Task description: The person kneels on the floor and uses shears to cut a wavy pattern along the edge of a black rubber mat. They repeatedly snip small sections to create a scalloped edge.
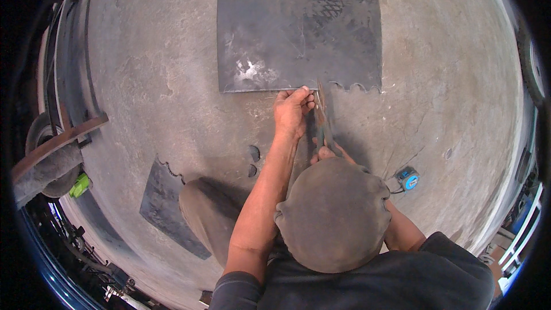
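Note:
A large dark grey sheet (298, 28) lies on the floor in front of me. Scalloped notches run along the right part of its near edge. My left hand (293, 109) pinches that near edge around its middle, thumb on top. Beside it, a pair of long-handled shears (321, 112) points away from me, with the blades at the sheet's edge where the notches stop. My right hand (325, 152) is wrapped around the shears' handles, partly hidden under a cap (336, 215).
Two small half-round dark scraps (254, 152) lie left of my left forearm. A dark offcut (169, 209) with a wavy edge rests by my left knee. A blue and black tape measure (408, 180) is on the right. Rusty metal bars (66, 140) stand at far left, near a bright green object (80, 185).

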Action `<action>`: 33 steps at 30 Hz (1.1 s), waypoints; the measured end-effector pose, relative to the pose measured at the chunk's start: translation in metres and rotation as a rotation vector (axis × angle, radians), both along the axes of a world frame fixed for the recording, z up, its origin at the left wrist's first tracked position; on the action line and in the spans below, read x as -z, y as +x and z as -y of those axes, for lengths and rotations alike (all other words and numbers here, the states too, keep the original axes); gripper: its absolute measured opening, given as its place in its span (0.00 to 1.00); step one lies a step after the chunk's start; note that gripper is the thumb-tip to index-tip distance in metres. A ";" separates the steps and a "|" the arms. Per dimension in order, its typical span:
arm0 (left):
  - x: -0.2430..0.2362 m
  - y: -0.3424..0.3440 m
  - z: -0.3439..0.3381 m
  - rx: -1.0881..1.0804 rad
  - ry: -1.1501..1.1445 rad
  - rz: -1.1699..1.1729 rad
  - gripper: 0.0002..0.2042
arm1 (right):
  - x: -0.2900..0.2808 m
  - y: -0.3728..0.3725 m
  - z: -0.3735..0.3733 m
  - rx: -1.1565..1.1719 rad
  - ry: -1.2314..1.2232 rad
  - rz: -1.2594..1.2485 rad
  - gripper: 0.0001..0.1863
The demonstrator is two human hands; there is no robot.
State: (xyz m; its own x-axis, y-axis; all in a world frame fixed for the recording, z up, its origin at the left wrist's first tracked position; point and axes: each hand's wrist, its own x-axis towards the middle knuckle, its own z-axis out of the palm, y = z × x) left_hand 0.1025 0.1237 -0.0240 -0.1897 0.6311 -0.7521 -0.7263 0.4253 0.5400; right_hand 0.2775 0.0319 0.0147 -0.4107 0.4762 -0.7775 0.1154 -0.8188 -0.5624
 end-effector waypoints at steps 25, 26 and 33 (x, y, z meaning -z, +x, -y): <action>0.002 0.004 -0.002 -0.002 0.007 0.018 0.15 | 0.007 -0.005 0.005 0.015 0.108 0.170 0.30; 0.002 0.004 -0.003 0.006 0.014 0.014 0.15 | 0.006 -0.003 0.003 0.005 0.103 0.156 0.31; 0.004 0.009 -0.006 -0.075 -0.008 -0.038 0.15 | -0.041 -0.012 -0.015 -0.019 0.158 0.220 0.42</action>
State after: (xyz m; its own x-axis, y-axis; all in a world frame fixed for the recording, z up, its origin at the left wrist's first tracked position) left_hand 0.1112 0.1297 -0.0285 -0.2645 0.6081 -0.7485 -0.7352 0.3751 0.5646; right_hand 0.2653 0.0473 0.0557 -0.2504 0.5923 -0.7658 0.2634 -0.7195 -0.6426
